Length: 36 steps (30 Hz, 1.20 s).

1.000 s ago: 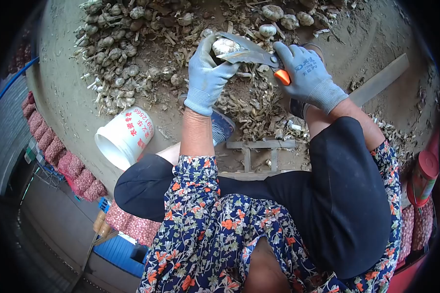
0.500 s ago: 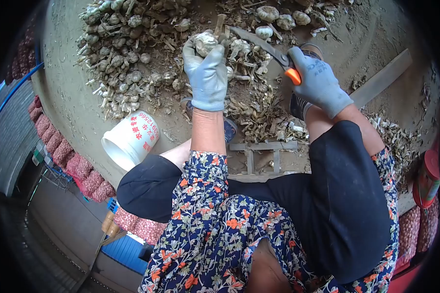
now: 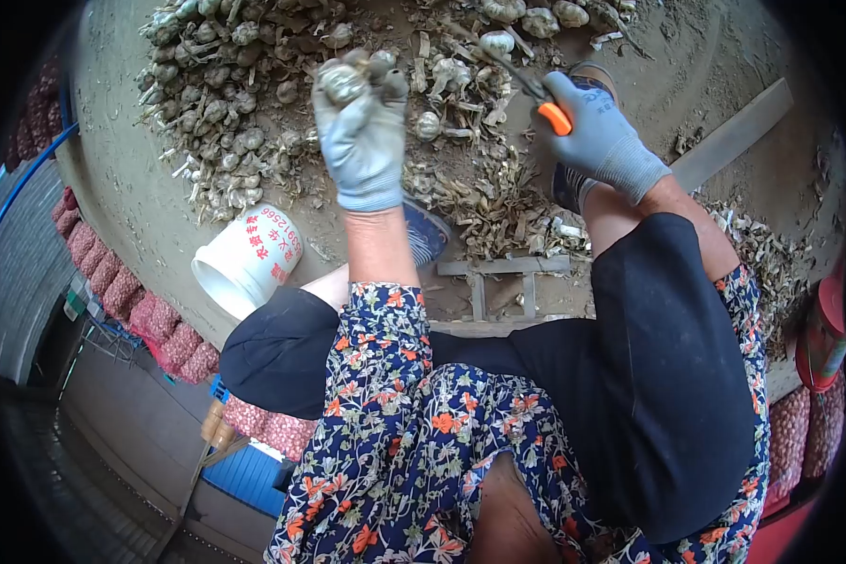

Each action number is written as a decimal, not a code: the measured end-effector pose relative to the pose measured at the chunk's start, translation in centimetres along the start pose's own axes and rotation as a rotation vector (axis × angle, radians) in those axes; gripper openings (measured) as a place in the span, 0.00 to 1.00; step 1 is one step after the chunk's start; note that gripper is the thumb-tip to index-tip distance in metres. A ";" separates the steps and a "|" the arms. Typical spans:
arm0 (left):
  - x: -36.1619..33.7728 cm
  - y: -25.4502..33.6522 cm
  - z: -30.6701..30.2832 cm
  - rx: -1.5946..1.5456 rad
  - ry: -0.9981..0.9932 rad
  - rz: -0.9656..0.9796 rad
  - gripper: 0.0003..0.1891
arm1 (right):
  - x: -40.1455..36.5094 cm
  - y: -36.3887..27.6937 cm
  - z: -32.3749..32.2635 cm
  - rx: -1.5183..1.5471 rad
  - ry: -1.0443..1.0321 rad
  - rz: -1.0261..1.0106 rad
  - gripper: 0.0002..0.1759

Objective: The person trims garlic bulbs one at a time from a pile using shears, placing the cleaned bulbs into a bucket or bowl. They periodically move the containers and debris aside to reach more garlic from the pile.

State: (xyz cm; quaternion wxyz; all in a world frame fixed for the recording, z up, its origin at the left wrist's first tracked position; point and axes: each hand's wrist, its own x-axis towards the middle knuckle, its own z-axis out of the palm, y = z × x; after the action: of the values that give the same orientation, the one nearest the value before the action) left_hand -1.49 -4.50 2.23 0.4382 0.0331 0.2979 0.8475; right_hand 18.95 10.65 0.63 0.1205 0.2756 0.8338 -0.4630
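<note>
My left hand [image 3: 362, 150], in a grey-white work glove, is closed around a garlic bulb [image 3: 344, 84] above the garlic-strewn ground. The bulb shows between thumb and fingers, slightly blurred. My right hand [image 3: 600, 136], gloved too, grips a curved knife with an orange and black handle [image 3: 556, 118]. Its dark blade [image 3: 509, 68] points up and left, apart from the bulb, and its tip is smeared by motion. Below the blade, a loose garlic bulb [image 3: 428, 125] lies among cut stems [image 3: 498, 183].
A big heap of garlic with stems [image 3: 221, 94] spreads at upper left. A white bucket [image 3: 247, 258] lies tipped near my knee. Several bulbs [image 3: 540, 22] sit at the top. A wooden board [image 3: 738, 136] lies at right, a small wooden frame [image 3: 503, 267] between my legs, and filled mesh sacks [image 3: 122, 282] stand along the left.
My left hand has moved left with the garlic bulb, away from the blade. The long stem seen on the bulb before no longer shows. The knife has shifted slightly left and its blade has turned.
</note>
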 end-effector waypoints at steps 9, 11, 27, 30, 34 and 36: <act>-4.9 -1.9 -6.6 0.828 0.812 -0.711 0.22 | -0.3 1.1 0.8 -0.064 0.017 0.045 0.18; -4.2 -4.5 -7.3 0.901 0.750 -0.756 0.24 | -0.5 0.7 0.5 -0.137 -0.039 0.064 0.19; -1.1 -2.6 1.0 1.555 0.096 0.030 0.32 | 0.0 -1.1 0.1 -0.554 0.101 -0.067 0.37; -1.1 -1.8 1.2 1.503 0.089 -0.064 0.31 | -0.1 -0.9 0.5 -0.462 0.088 -0.155 0.35; -1.1 -1.4 1.5 1.719 -0.069 0.063 0.31 | 0.4 -1.3 0.3 -0.461 -0.081 -0.092 0.32; -0.9 -1.5 1.2 1.674 -0.035 -0.005 0.31 | 0.5 -1.2 0.4 -0.474 -0.152 -0.077 0.31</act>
State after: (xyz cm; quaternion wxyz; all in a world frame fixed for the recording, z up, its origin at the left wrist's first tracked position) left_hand 0.50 -3.93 2.64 0.2755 0.3601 0.8219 0.3448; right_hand 17.81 9.99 1.01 0.2264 0.1718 0.9175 -0.2781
